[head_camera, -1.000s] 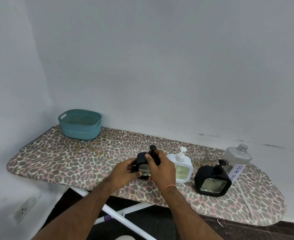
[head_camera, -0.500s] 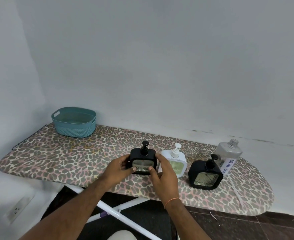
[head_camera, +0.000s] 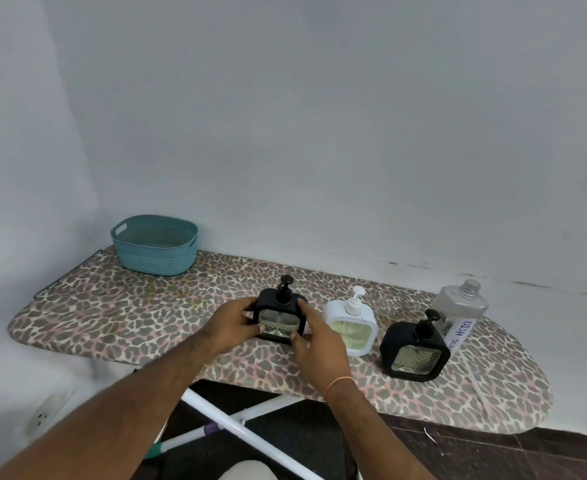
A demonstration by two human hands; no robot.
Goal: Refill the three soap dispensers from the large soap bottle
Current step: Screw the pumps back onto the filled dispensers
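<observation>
A black soap dispenser (head_camera: 280, 318) with a pump stands upright on the leopard-print ironing board (head_camera: 112, 317). My left hand (head_camera: 233, 323) grips its left side and my right hand (head_camera: 314, 337) holds its right side, thumb on the front corner. A white dispenser (head_camera: 352, 327) stands just to the right, then a second black dispenser (head_camera: 415, 351). Behind that one stands the large clear soap bottle (head_camera: 461, 306), uncapped, with a "DISH SOAP" label.
A teal basket (head_camera: 155, 245) sits at the board's far left end. A grey wall runs close behind the board. White board legs (head_camera: 236, 431) cross below over a dark floor. A wall socket (head_camera: 41, 415) is low on the left.
My right hand came off the pump top and moved down to the dispenser's right side. The dispenser now stands square on the board between both hands.
</observation>
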